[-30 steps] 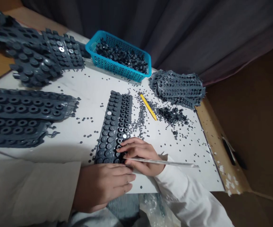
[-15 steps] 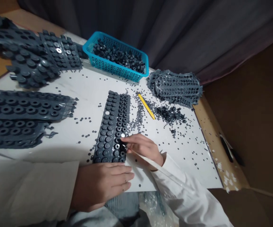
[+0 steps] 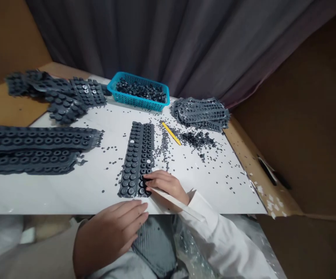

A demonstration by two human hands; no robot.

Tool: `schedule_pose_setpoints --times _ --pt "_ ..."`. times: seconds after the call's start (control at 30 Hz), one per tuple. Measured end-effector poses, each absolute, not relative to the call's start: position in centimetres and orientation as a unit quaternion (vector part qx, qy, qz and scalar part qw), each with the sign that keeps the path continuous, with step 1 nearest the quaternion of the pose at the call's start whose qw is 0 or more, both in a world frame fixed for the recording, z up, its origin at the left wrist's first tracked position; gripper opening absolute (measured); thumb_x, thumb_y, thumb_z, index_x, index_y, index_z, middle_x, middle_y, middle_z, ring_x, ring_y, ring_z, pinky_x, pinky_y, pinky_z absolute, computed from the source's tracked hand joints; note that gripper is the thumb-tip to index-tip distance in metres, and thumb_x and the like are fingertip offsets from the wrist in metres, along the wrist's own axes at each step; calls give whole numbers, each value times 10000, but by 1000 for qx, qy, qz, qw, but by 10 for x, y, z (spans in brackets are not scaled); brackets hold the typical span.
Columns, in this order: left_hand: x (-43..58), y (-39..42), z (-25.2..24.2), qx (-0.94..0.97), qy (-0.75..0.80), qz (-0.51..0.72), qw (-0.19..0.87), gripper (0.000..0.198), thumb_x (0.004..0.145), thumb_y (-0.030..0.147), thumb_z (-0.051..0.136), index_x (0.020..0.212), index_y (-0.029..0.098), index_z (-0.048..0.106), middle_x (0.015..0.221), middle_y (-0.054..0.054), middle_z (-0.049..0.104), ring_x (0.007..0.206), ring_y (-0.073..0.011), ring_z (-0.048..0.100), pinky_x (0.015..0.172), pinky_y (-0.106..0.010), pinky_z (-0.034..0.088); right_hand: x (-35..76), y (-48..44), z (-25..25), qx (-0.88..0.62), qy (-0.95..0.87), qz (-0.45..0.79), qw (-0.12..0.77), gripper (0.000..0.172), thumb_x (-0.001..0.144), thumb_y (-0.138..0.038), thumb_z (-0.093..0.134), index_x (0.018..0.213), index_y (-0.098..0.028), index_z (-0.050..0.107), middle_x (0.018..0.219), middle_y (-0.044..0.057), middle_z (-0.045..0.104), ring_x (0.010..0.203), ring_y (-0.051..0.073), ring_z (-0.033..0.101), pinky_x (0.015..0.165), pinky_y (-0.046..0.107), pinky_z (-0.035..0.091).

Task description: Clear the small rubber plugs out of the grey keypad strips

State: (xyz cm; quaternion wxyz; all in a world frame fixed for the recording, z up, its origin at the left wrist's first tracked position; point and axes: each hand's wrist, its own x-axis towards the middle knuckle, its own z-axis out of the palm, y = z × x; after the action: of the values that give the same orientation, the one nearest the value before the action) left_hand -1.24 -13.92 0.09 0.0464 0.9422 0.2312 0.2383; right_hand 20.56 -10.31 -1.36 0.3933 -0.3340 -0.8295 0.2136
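A dark grey rubber sheet (image 3: 135, 159) with rows of round plugs lies lengthwise on the white table. My right hand (image 3: 168, 188) is over its near right corner, fingertips pinched at the plugs. In that hand is a thin white stick (image 3: 176, 201) that runs back over the wrist; its working tip is hidden. My left hand (image 3: 115, 228) rests at the table's front edge, just below the sheet, with fingers stretched out and holding nothing. Whether its fingertips touch the sheet, I cannot tell.
A blue basket (image 3: 139, 104) full of small dark parts stands at the back. More moulded sheets lie left (image 3: 37, 145), back left (image 3: 66, 106) and back right (image 3: 201, 112). A yellow strip (image 3: 170, 133), a heap of dark bits (image 3: 198, 139) and scattered tiny discs are to the right.
The camera view has tilted upward and shifted. My left hand has drawn back from the sheet's near end, leaving that end uncovered. The right hand stays at the near right plugs.
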Motion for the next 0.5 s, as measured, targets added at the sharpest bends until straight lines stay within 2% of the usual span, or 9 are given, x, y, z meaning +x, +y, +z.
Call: schedule_pose_setpoints --times 0.13,0.27,0.4,0.5 --pt "-20 -158 -16 918 283 274 42 309 882 159 437 1121 156 633 1176 -32 669 1117 -180 569 955 -307 438 204 -102 -14 -326 -836 198 394 93 908 -222 552 869 -177 623 968 127 724 939 183 664 832 336 548" --pt "-19 -164 -31 910 305 280 36 367 865 126 448 1208 161 575 1323 -68 570 1258 -234 462 1046 -394 373 203 -102 -14 -328 -847 166 385 93 908 -202 552 852 -170 619 959 126 724 940 183 657 823 329 548" --pt "-13 -163 -40 902 349 254 5 421 849 164 476 1266 138 528 1353 -115 537 1238 -263 486 994 -416 425 203 -99 -18 -319 -875 100 351 121 926 -219 524 874 -163 618 1000 125 714 931 177 641 817 317 545" --pt "-8 -162 -45 888 365 279 -12 395 849 143 464 1235 142 548 1296 -111 585 1199 -255 523 969 -409 440 202 -94 -20 -308 -901 7 306 144 939 -220 495 887 -166 618 1040 124 706 894 184 629 783 322 540"
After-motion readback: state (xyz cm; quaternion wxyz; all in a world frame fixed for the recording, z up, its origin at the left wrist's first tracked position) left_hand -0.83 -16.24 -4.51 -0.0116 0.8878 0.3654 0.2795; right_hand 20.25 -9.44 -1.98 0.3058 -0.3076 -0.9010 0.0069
